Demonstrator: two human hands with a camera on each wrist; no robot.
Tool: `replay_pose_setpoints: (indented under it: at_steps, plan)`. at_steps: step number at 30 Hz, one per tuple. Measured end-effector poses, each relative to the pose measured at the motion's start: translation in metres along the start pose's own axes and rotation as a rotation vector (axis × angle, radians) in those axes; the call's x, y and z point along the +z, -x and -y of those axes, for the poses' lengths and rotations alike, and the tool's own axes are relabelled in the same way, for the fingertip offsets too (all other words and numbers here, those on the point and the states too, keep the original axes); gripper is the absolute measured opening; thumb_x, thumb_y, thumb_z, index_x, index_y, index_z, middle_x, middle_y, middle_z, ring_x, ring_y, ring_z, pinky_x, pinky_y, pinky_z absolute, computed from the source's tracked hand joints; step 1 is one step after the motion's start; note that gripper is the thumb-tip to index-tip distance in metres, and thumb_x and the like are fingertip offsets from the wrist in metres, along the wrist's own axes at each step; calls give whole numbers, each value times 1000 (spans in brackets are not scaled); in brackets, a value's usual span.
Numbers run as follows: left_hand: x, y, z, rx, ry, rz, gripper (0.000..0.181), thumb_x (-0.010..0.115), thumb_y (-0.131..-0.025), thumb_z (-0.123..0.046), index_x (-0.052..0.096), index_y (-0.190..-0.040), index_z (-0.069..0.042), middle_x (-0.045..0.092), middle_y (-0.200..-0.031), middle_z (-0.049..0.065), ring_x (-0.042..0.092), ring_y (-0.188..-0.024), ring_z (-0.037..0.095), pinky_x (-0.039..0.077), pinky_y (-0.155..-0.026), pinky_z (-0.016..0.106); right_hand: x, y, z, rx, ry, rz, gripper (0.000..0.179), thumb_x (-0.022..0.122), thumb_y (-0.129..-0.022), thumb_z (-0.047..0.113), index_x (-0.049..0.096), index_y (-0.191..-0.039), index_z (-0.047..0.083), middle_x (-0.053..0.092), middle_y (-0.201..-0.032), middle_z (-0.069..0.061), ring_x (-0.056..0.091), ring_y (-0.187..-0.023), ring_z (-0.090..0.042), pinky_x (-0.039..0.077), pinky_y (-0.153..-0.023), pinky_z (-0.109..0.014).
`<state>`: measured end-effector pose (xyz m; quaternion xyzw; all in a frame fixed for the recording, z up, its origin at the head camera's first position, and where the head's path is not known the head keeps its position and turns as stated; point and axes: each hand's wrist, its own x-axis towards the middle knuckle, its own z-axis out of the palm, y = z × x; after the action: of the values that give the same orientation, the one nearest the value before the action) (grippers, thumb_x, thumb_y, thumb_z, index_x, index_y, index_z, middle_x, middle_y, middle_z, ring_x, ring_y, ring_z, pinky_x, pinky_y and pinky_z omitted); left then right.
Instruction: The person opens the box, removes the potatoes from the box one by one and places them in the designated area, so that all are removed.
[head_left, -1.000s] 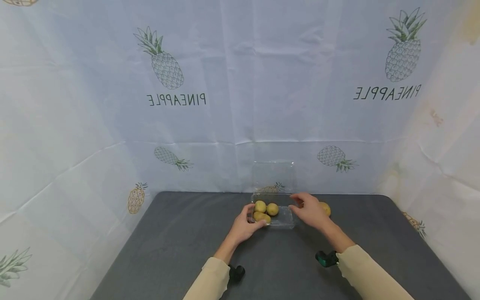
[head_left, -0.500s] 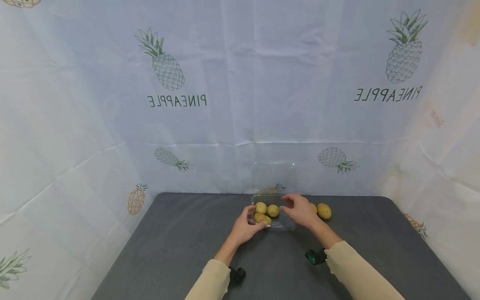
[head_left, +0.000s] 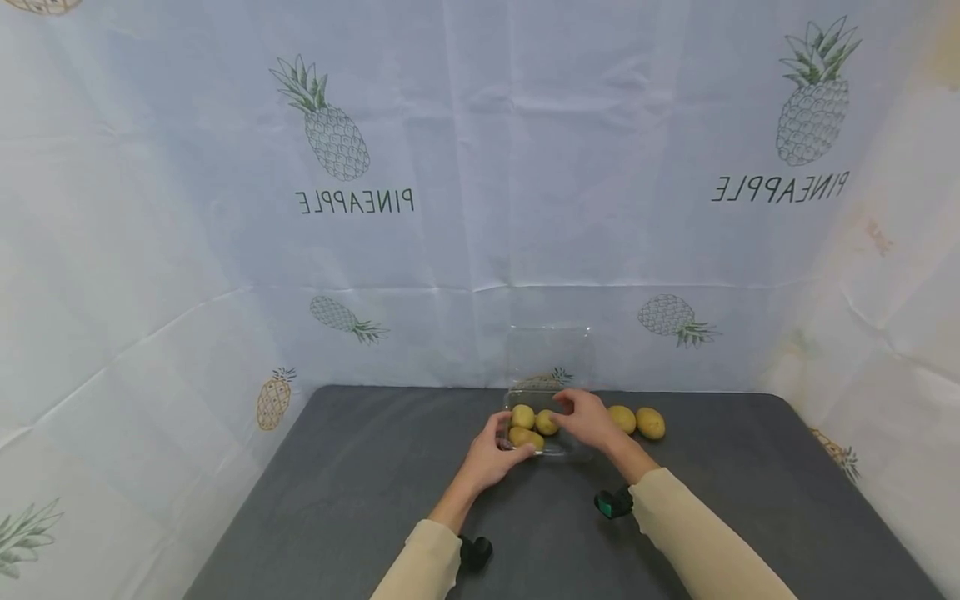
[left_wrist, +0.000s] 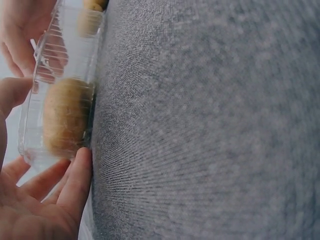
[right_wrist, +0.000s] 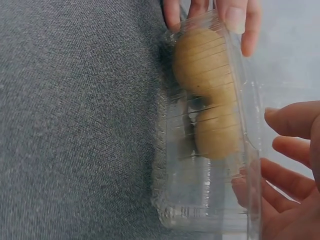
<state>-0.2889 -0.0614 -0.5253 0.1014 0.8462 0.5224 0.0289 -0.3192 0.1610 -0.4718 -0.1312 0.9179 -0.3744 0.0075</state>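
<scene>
A clear plastic box (right_wrist: pixel 210 215) with 3 potatoes in its left part stands near the table's back edge. My left hand (head_left: pixel 487 457) grips its left end, thumb at the front rim, fingers around the corner. In the left wrist view the nearest potato (left_wrist: pixel 67 117) shows through the wall beside those fingertips. My right hand (head_left: pixel 588 422) is over the box's right part, thumb and fingers apart and loosely bent, nothing between them. Its fingertips come close to the right-hand potato (head_left: pixel 546 422); in the right wrist view some fingers (right_wrist: pixel 290 180) dip behind the rim.
The box's clear lid (head_left: pixel 550 350) stands raised behind it against the pineapple-print cloth (head_left: pixel 480 208). Outside the box, right of my right hand, lie two more potatoes (head_left: pixel 650 424) on the dark grey table (head_left: pixel 375 483). Cloth also hangs along both sides.
My right hand has moved left over the box toward the potatoes inside, uncovering the two potatoes on the table. My left hand stays on the box's left end.
</scene>
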Motion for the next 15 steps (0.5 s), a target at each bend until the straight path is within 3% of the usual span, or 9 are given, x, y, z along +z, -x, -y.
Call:
replay_pose_setpoints:
  at_steps: [15]
  plan:
    - [-1,0,0,6,-9,10,74,76,-92,-41,42,-152,-13,55,-137,16,61,-103,21,51,-83,42,11,-17,0,36,52,74,40,68,-97,17,63,-131,-4,65,-123,-21,61,-113,-39,52,-89,-52]
